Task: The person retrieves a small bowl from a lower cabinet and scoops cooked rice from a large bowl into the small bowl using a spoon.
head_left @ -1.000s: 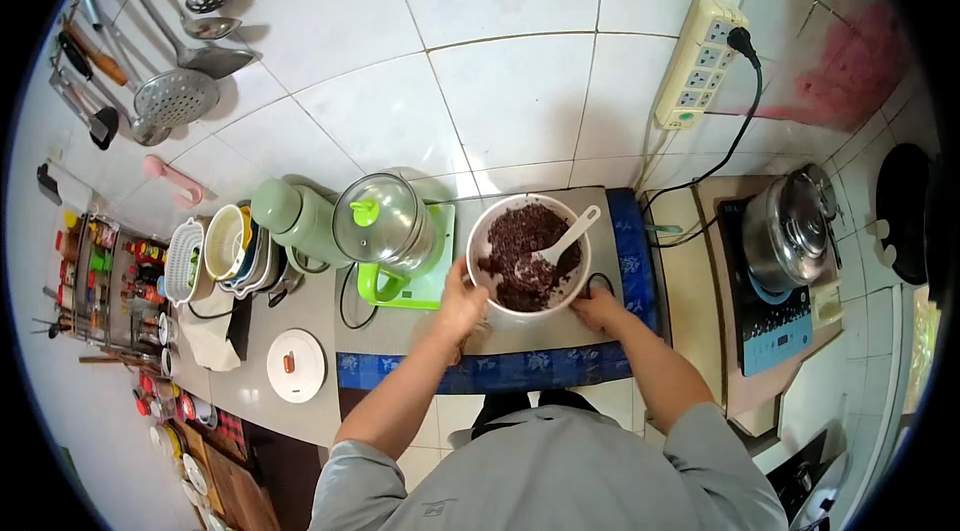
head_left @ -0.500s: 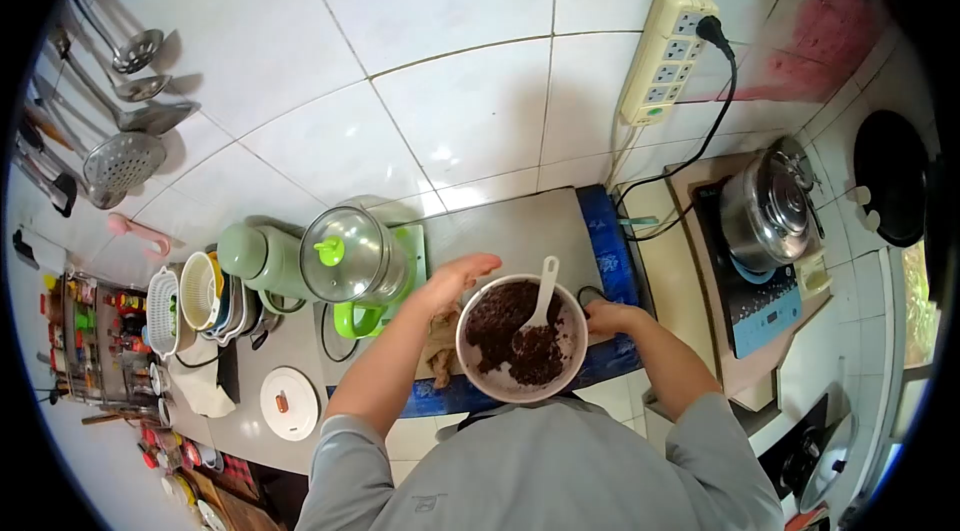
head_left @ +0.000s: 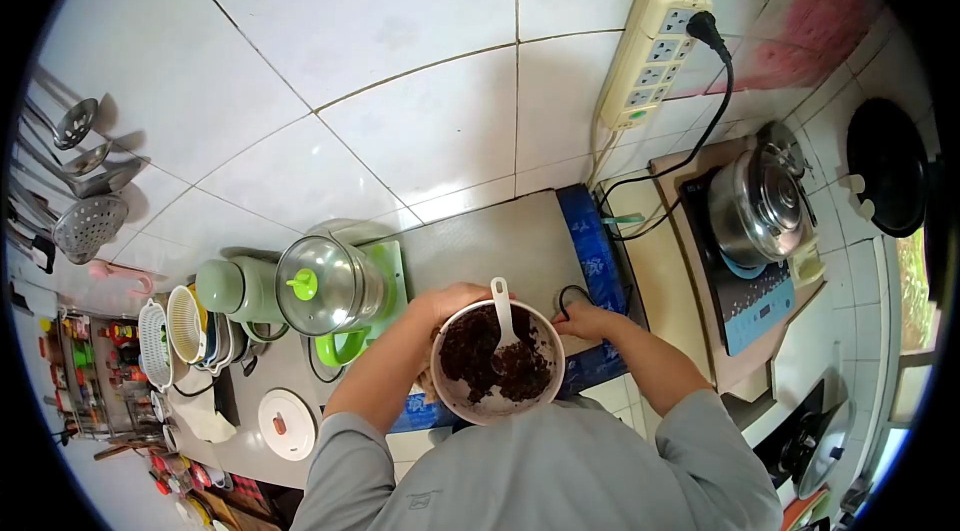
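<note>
A white bowl [head_left: 470,409] of dark, crumbly food [head_left: 475,346] is close in front of my body, with a white spoon [head_left: 503,316] standing in it. My left hand [head_left: 455,303] curls against the bowl's back left rim, its fingertips partly hidden behind it. On the right, my right hand [head_left: 588,319] has bent fingers at the bowl's right edge, beside a dark loop [head_left: 572,297]. What those fingers hold cannot be made out. Part of a brown cloth [head_left: 425,379] shows left of the bowl.
A lidded glass pot [head_left: 330,291] stands on a green-and-white base at the left. Further left are a green flask [head_left: 220,286], baskets [head_left: 155,341] and a white lid [head_left: 287,424]. At the right, a steel pot [head_left: 755,206] sits on an induction cooker [head_left: 760,316] below a power strip [head_left: 655,61].
The bowl has come nearer my body and shifted left. My left hand left its rim, fingers extended, then returned to it. The spoon's handle now tilts slightly left, and the camera view has turned.
</note>
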Demonstrator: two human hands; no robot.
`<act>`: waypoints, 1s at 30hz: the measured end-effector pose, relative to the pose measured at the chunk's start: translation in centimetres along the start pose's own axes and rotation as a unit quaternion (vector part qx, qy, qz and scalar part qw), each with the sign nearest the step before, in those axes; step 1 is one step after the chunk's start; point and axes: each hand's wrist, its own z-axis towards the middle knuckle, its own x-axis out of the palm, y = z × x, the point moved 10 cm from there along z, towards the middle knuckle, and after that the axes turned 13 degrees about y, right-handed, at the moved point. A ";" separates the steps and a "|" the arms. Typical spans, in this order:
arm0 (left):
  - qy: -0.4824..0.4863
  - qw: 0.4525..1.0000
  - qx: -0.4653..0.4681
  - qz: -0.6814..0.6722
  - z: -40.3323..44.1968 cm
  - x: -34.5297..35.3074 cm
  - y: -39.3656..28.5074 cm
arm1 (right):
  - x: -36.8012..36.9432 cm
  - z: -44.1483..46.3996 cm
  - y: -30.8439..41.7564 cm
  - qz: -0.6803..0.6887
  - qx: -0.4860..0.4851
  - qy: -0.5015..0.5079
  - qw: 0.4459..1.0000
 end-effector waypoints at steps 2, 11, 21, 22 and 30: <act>0.009 0.998 -0.040 -0.045 -0.7 0.5 0.0 | 0.9 0.1 -0.1 0.014 0.000 -0.020 1.000; 0.031 0.996 -0.002 -0.078 0.7 0.2 0.9 | 0.1 -0.3 -0.3 0.066 0.008 -0.009 0.998; 0.044 0.996 0.008 -0.076 1.7 0.1 2.9 | 1.2 -0.8 -0.8 0.130 0.032 -0.013 0.991; 0.046 0.996 0.011 -0.071 1.9 0.2 3.1 | 1.7 -0.9 -1.0 0.151 0.037 -0.016 0.988; 0.025 0.989 -0.013 -0.142 -0.2 0.6 1.7 | -0.3 0.1 1.2 0.058 -0.012 -0.036 0.998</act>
